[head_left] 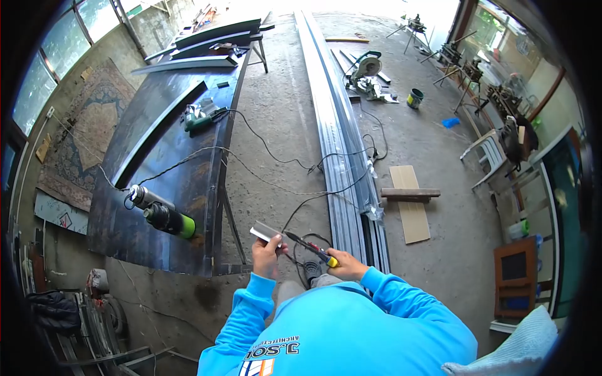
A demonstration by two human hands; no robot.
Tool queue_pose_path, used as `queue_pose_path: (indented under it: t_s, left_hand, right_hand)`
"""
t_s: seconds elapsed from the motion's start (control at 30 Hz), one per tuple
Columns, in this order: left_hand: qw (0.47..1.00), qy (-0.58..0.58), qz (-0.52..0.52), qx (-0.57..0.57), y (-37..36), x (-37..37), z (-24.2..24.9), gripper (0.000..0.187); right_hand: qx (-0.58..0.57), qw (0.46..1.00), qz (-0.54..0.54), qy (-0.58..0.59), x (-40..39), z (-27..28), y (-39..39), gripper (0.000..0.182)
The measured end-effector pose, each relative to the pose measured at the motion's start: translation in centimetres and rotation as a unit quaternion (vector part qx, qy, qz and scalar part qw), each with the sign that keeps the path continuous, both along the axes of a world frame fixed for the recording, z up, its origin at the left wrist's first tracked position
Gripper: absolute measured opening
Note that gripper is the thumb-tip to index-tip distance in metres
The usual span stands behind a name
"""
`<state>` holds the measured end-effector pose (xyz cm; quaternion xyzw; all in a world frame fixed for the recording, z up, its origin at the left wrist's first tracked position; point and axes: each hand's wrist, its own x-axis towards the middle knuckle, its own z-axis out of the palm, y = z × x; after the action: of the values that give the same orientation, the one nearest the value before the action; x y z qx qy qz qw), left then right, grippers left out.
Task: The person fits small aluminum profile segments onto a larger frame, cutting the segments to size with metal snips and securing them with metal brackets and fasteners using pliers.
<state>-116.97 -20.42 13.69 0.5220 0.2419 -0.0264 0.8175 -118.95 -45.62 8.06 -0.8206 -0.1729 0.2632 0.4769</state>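
My left hand (266,258) is closed round a short piece of white metal profile (266,232), its free end pointing up and to the left. In my right hand (347,265) is a tool with a yellow and black handle (323,254). The dark, pointed front of this tool reaches toward the profile piece, with a small gap between the two. Both hands are in front of my body, between the dark table (210,219) and the long metal profiles (342,207) on the floor.
On the table are two bottles (169,216), a green power tool (198,121) and metal profiles. Cables (276,156) run across the floor. A mitre saw (367,70), a cardboard strip with wood (411,210) and a white chair (489,153) stand to the right.
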Motion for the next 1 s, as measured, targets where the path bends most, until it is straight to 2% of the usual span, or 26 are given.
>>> queue_pose_path:
  t_s: [0.13, 0.23, 0.43, 0.63, 0.73, 0.8, 1.0]
  left_hand:
    - [0.999, -0.042, 0.03, 0.013, 1.0, 7.5, 2.2, 0.018]
    - [0.999, -0.024, 0.028, -0.025, 2.1, 12.7, 1.2, 0.015]
    - [0.998, -0.01, 0.032, -0.049, 4.8, 24.5, -2.6, 0.01]
    - [0.997, 0.009, 0.034, -0.063, 8.0, 39.2, -5.6, 0.011]
    - [0.997, 0.024, 0.039, -0.057, 9.2, 45.9, -4.6, 0.012]
    - [0.998, 0.036, 0.021, -0.056, 9.9, 49.4, -4.4, 0.013]
    - [0.998, 0.02, 0.011, -0.052, 12.0, 57.7, -3.1, 0.013]
  right_hand:
    - [0.009, 0.994, 0.014, -0.109, 8.7, 0.0, 1.6, 0.046]
    - [-0.012, 0.995, 0.008, -0.099, 14.3, 2.0, 3.1, 0.053]
    - [-0.04, 0.996, 0.006, -0.081, 25.4, 0.0, 5.7, 0.058]
    - [-0.095, 0.992, 0.025, -0.075, 39.6, -0.7, 8.8, 0.063]
    - [-0.134, 0.99, 0.035, -0.037, 46.5, 1.1, 9.8, 0.064]
    - [-0.141, 0.986, 0.039, -0.077, 50.2, 1.7, 10.1, 0.066]
    - [-0.155, 0.983, 0.054, -0.075, 58.9, 4.3, 11.4, 0.065]
